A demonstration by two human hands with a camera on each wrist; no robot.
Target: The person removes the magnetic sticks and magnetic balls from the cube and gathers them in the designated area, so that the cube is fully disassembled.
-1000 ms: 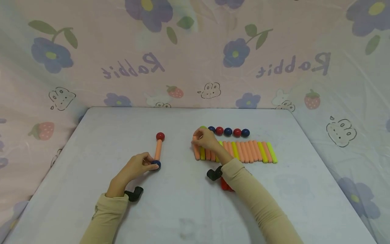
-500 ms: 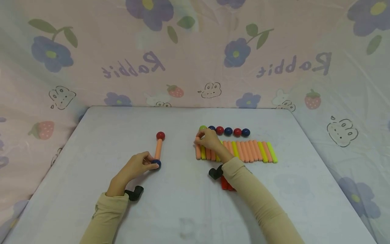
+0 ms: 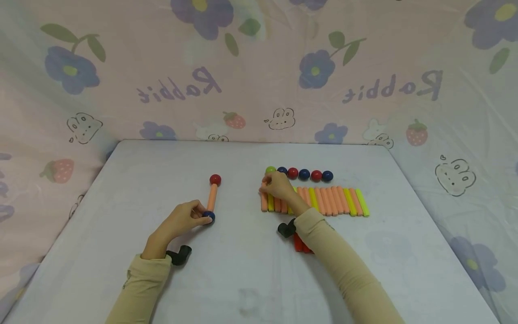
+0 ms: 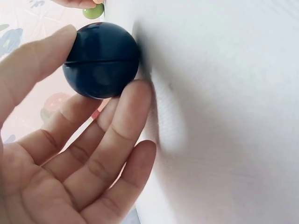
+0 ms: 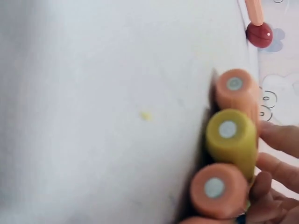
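In the head view my left hand (image 3: 186, 222) pinches a blue ball (image 3: 208, 217) between thumb and fingers. From that ball an orange stick (image 3: 212, 197) runs to a red ball (image 3: 215, 180), all three joined in a line. The left wrist view shows the blue ball (image 4: 102, 60) close up, a seam around its middle. My right hand (image 3: 279, 185) pinches the far end of the leftmost orange stick (image 3: 264, 202) in a row. A yellow stick (image 5: 228, 133) lies beside that orange stick (image 5: 236, 91) in the right wrist view; round silver discs show in their ends.
Behind the row of orange and yellow sticks (image 3: 329, 201) stands a line of balls: green (image 3: 270, 170), blue (image 3: 304, 174) and red (image 3: 316, 175). Red pieces (image 3: 301, 244) lie partly under the right forearm. A patterned curtain (image 3: 259, 67) surrounds the white table (image 3: 243, 270).
My right hand has shifted slightly right with the leftmost orange stick, which now lies straighter and closer to the yellow one. The left hand keeps its grip on the blue ball.
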